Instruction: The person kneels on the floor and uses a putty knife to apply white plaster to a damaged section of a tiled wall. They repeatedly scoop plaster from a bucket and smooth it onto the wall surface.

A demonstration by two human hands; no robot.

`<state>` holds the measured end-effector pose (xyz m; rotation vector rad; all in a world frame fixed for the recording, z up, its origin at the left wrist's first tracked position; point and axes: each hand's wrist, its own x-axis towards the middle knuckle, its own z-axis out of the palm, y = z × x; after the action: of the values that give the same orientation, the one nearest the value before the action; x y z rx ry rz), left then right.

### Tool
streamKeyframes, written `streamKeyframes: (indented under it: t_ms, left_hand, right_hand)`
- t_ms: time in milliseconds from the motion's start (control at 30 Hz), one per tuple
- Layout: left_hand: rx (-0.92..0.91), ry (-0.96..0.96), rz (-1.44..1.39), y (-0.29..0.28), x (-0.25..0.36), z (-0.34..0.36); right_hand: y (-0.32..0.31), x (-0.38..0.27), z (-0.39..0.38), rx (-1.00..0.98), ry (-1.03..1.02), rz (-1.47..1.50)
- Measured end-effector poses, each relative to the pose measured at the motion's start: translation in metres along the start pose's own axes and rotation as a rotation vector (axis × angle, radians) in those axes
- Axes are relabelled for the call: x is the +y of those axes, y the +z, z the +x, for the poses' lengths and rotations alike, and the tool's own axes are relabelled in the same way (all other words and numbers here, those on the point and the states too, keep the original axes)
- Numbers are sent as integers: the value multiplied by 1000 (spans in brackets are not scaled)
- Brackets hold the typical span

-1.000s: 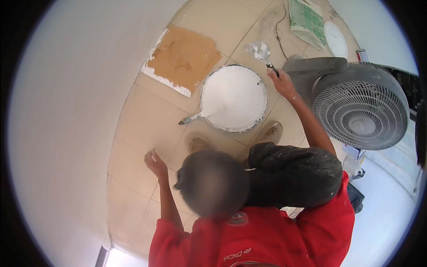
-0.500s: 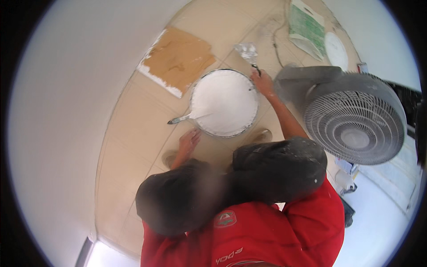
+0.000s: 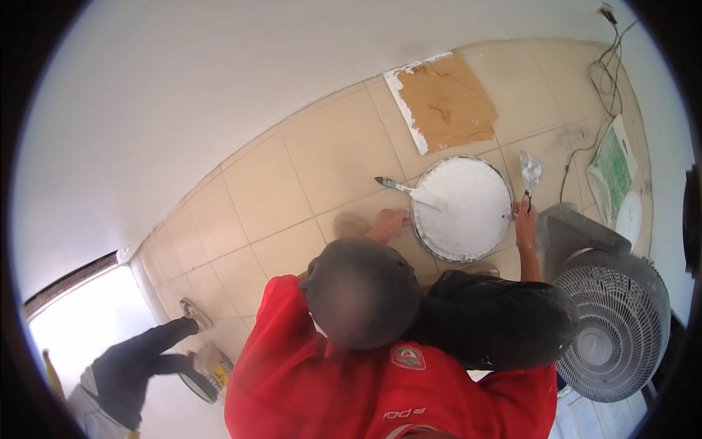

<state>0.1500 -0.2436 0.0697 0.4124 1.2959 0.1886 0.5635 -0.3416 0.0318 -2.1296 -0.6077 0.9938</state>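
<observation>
At the far left, a bright white doorway (image 3: 88,311) opens beside the smooth white wall (image 3: 183,110); in front of it stands another person in dark trousers and a grey top (image 3: 121,380), with a blurred, dark-rimmed round thing bearing a yellow patch (image 3: 219,374) near the legs, too unclear to name; beige square floor tiles (image 3: 267,183) run rightward from there; next comes the wearer's red shirt (image 3: 329,395), with knees in black trousers (image 3: 497,322) bent in front of it; the bare left hand (image 3: 392,222) is at the left side of the round dark-rimmed tub of white paste (image 3: 462,261), its fingertips against or just beside the wall of the tub, and whether they grasp it I cannot tell; above that hand a paste-smeared tool with a dark-tipped handle (image 3: 395,184) lies over the left rim, its inner end in the paste; the tub sits in front of the knees, and beyond it lies a white board spread with tan compound (image 3: 450,102); the bare right hand (image 3: 526,223), beside the tub's right edge, is closed around the black handle of a broad-bladed, white-smeared metal putty knife (image 3: 531,170), its blade pointing away from the wearer; farther right are a thin dark cord (image 3: 570,164), a grey round-caged fan (image 3: 603,344), a green-and-white bag (image 3: 613,168) and a white round lid (image 3: 629,219).
</observation>
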Motion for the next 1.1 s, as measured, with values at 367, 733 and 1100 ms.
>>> streamKeyframes:
  t_ms: [367,733,1100]
  left_hand:
    - [-188,91,-106,-57,-56,13]
    - [389,427,128,-138,-10,-64]
    - [777,326,-262,-295,-8,-140]
  right_hand:
    - [17,-48,-47,26,-98,-96]
    - [137,-158,-39,-242,-220,-54]
    - [357,-222,-113,-474,-349,-256]
